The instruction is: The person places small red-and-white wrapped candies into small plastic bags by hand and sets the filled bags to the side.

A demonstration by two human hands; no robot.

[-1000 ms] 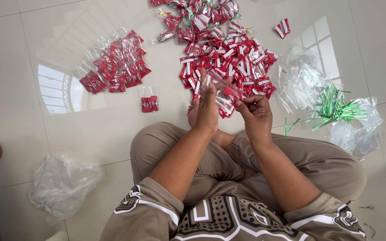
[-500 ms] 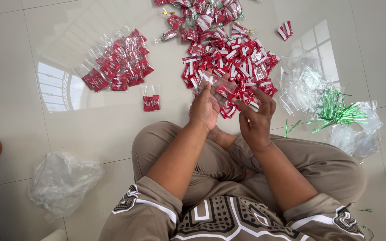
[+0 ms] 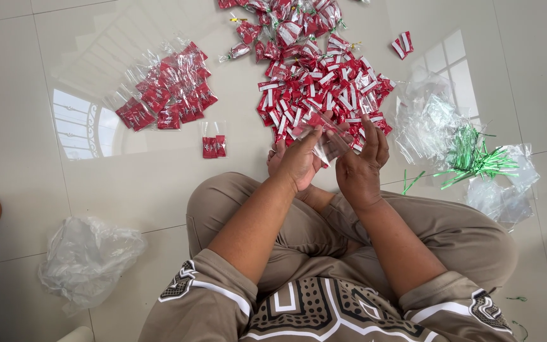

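Both hands, the left hand [image 3: 299,163] and the right hand [image 3: 362,166], pinch one small clear plastic bag [image 3: 325,142] between them, held above the crossed legs. Ahead on the tiled floor [image 3: 45,126] lies one big heap of loose red-and-white sachets [image 3: 324,82] (too many to count). One pile of filled clear packets [image 3: 166,95] sits to the left, with one single filled packet [image 3: 213,145] apart. One bundle of green twist ties [image 3: 476,161] rests on empty clear bags [image 3: 432,117]. One crumpled plastic bag [image 3: 87,259] lies near the left knee.
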